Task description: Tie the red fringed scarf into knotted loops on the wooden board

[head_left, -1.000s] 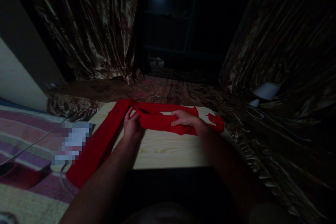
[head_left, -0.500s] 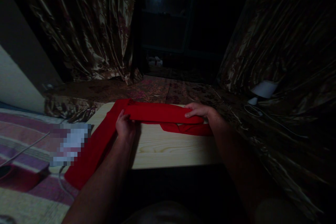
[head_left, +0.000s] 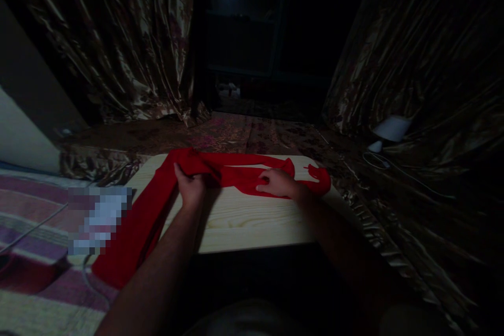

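On the wooden board [head_left: 244, 220], my left hand [head_left: 191, 189] pinches the red cloth [head_left: 236, 174] while my right hand [head_left: 277, 182] presses it flat, fingers spread.

Red cloth under my hands

The long red cloth [head_left: 240, 176] lay partly folded across the far edge of the pale wooden board, rumpled at the middle, one broad end trailing off the board's left side toward the floor.
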Tool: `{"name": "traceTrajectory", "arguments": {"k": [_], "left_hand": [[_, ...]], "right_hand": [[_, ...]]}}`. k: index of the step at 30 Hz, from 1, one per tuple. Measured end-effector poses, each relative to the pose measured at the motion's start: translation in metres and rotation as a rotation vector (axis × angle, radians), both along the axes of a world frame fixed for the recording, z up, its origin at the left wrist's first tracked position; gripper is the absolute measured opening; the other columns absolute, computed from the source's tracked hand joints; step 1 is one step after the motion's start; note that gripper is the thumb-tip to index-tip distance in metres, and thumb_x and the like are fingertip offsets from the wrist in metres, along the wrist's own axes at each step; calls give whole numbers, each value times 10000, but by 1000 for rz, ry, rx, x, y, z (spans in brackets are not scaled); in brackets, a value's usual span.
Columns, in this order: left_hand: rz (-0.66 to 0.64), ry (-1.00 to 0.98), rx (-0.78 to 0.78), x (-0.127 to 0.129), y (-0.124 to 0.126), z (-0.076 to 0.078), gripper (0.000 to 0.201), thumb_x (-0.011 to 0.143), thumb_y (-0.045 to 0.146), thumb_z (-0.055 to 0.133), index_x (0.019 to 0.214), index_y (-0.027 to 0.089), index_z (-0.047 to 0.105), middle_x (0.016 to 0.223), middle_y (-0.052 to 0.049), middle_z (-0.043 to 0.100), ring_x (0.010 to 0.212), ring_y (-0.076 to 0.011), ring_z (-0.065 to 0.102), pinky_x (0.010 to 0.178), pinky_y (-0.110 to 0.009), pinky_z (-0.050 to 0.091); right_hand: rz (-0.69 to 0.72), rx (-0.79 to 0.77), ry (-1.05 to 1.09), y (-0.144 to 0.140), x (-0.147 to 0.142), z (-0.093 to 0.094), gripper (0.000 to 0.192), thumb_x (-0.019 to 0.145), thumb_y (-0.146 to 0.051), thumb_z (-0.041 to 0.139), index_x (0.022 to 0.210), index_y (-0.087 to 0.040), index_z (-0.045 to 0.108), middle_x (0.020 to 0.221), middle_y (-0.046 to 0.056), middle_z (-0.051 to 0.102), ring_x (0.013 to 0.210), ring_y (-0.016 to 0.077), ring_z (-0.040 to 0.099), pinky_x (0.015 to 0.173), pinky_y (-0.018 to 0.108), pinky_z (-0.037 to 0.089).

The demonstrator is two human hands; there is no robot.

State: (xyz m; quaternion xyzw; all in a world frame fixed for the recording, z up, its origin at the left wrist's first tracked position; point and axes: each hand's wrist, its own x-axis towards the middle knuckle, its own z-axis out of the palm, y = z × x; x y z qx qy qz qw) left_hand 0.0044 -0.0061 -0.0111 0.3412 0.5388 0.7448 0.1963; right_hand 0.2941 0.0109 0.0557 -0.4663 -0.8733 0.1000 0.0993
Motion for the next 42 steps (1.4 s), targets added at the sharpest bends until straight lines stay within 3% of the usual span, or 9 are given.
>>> {"name": "traceTrajectory", "arguments": {"k": [3, 8, 12, 17, 22, 26, 31, 37, 42], "left_hand": [[112, 120, -19, -6, 0, -3, 926, 710, 129, 665, 1556, 67, 294, 1503, -206, 470, 1344, -257, 513, 1169, -359, 364], [224, 100, -113, -11, -2, 13, 702, 756, 201, 642, 1434, 83, 508, 1283, -182, 650, 1114, -267, 662, 1048, -412, 487], [252, 84, -10, -13, 1, 41, 593, 769, 235, 638, 1345, 98, 600, 1180, -142, 701, 1028, -226, 687, 969, -368, 528], [283, 124, 83, -16, -5, 85, 499, 762, 197, 631, 1250, 105, 682, 1107, -127, 726, 941, -198, 700, 888, -344, 556], [307, 54, 162, -16, -25, 119, 488, 753, 198, 639, 1229, 106, 694, 1028, -95, 731, 850, -158, 680, 823, -318, 563], [369, -24, 199, -12, -42, 137, 490, 716, 160, 638, 1194, 82, 709, 1002, -81, 727, 832, -146, 658, 835, -324, 558], [401, -52, 228, -16, -43, 130, 431, 719, 150, 607, 1125, 77, 736, 983, -78, 728, 878, -159, 666, 903, -346, 541], [388, -140, 174, -39, -28, 97, 435, 708, 155, 580, 1126, 95, 683, 984, -46, 686, 900, -146, 657, 898, -322, 541], [363, -316, 139, -54, -23, 85, 337, 660, 92, 546, 993, 127, 586, 915, 5, 612, 820, -99, 615, 897, -291, 530]], "right_hand": [[-48, -30, -135, -5, -1, -7, 482, 817, -577, 678, 1075, -173, 726, 1091, 124, 741, 944, 254, 687, 757, 287, 473], [-27, 23, -113, -10, -4, -18, 411, 828, -488, 712, 1070, -156, 716, 1143, 143, 726, 1032, 267, 679, 856, 294, 478], [29, 10, -46, -13, -9, -29, 403, 892, -423, 657, 1189, -154, 690, 1205, 143, 714, 1090, 265, 673, 919, 310, 484], [90, 51, -48, -9, -19, -40, 514, 947, -410, 575, 1384, -141, 594, 1438, 159, 573, 1353, 267, 506, 1130, 363, 360], [-141, 37, -144, -1, -21, -39, 442, 1000, -443, 437, 1206, -160, 708, 1167, 161, 728, 1083, 285, 669, 954, 381, 472], [-345, 191, -129, 8, -9, -40, 335, 990, -278, 436, 1131, -151, 712, 1121, 160, 726, 1068, 255, 647, 935, 338, 453], [-513, 395, -77, 19, 10, -40, 271, 953, -172, 448, 1139, -106, 635, 1174, 177, 681, 1143, 250, 573, 966, 319, 404], [-406, 277, -57, 19, 29, -39, 263, 830, -104, 572, 1079, -170, 623, 1048, 102, 715, 1013, 219, 629, 945, 344, 380], [-305, 136, 11, 22, 48, -38, 224, 783, -261, 699, 1002, -216, 698, 1095, 59, 714, 1039, 208, 626, 894, 289, 437]]}}
